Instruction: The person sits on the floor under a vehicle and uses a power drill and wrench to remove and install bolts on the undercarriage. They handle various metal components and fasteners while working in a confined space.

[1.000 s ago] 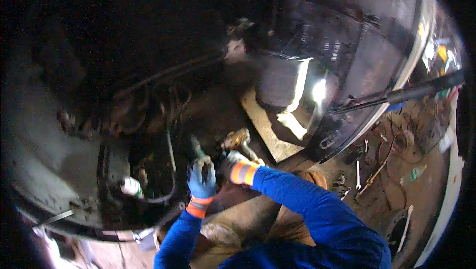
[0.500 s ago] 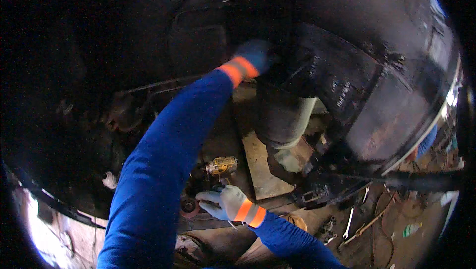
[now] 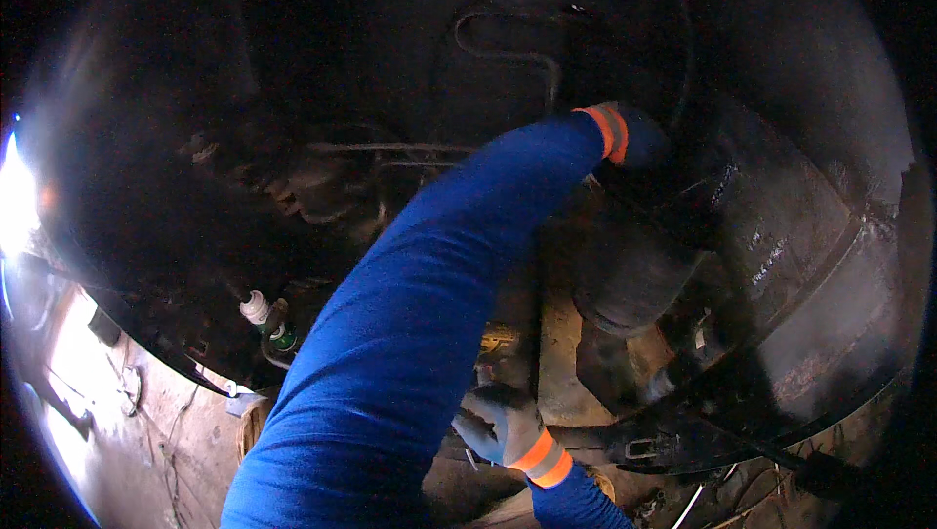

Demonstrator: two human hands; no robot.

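Under-vehicle work: left hand [image 3: 639,134] reaching up to dark underbody [image 3: 781,236], right hand [image 3: 503,422] at yellowish fitting [image 3: 498,339]; both grips unreadable, firmer hold judged next

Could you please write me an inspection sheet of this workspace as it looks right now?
Surface: dirty ground at lower left, brightly lit; most of the view is a dark vehicle underside.
Job's things: dark round housing at centre; yellowish part above the right hand.
Clutter: white cap and green cap at the left edge; metal bits on the ground at lower right.
Grips: left hand, gloved, reaches up against the dark underside; right hand, gloved, is low by the yellowish part; what either holds cannot be told.
Cables: thin bent pipe overhead; lines run across beside the left sleeve.
Surroundings: dark, glare at far left.
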